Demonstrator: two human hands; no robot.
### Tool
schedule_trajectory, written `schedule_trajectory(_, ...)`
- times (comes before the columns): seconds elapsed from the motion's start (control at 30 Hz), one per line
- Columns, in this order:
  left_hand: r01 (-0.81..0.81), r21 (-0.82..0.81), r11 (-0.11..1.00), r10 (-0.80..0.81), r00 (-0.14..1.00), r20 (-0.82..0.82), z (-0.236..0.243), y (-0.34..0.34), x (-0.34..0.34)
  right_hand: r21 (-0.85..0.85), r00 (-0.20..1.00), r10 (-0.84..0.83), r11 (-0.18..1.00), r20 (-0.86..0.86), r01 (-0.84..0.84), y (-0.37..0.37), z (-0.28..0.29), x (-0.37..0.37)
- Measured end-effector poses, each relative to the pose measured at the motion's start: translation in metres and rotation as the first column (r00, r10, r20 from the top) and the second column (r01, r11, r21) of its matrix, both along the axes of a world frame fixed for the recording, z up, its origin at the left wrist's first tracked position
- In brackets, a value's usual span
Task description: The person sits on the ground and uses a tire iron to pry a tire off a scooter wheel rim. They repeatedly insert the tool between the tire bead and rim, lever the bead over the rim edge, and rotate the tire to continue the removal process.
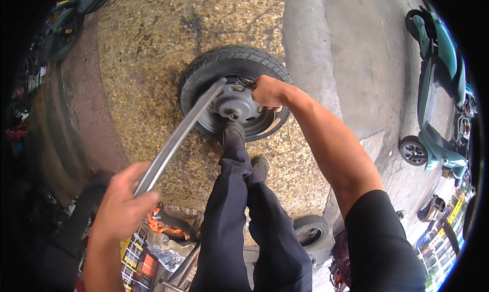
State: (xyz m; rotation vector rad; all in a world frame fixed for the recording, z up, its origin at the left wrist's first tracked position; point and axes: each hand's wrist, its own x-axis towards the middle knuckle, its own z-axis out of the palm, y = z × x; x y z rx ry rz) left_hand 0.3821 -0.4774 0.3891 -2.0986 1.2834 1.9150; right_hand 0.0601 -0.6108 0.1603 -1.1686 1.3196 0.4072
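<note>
A speckled stone floor [153, 63] spread under everything. A teal scooter [438, 88] stood well to the right of the right hand's fingers. A small wheel [235, 93] with a black tyre lay flat on the floor, the person's shoe [234, 136] pressing on its rim just below the right hand [267, 92]. That hand's fingers were curled shut at the wheel's upper right rim; what they gripped could not be told. A long metal bar [178, 139] ran from the wheel up into the left hand [122, 205], whose fingers wrapped tight around its near end.
</note>
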Motion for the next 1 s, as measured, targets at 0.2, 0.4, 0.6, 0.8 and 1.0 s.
schedule_trajectory(0.2, -0.495, -0.145, 0.857, 0.369, 0.785, -0.498, -0.016, 0.024, -0.068, -0.019, 1.0, -0.008, 1.0, -0.024, 0.008, 0.01, 0.008, 0.0)
schedule_trajectory(0.4, -0.701, -0.421, 0.575, 0.238, 0.636, -0.734, -0.088, -0.147, -0.1, -0.073, 0.999, -0.026, 0.997, -0.047, 0.023, 0.014, 0.012, 0.006)
schedule_trajectory(0.6, -0.527, -0.524, 0.669, -0.008, 0.7, -0.714, -0.064, -0.14, -0.106, -0.078, 0.998, -0.013, 0.997, -0.056, 0.009, 0.013, 0.01, 0.006)
schedule_trajectory(0.8, -0.473, -0.648, 0.597, -0.251, 0.657, -0.711, -0.054, -0.145, -0.093, -0.079, 0.999, -0.018, 0.997, -0.049, 0.014, 0.013, 0.016, 0.011)
schedule_trajectory(1.0, -0.374, -0.765, 0.525, -0.312, 0.751, -0.581, -0.097, -0.087, -0.106, -0.076, 0.997, -0.025, 0.997, -0.07, 0.019, 0.011, 0.014, 0.012)
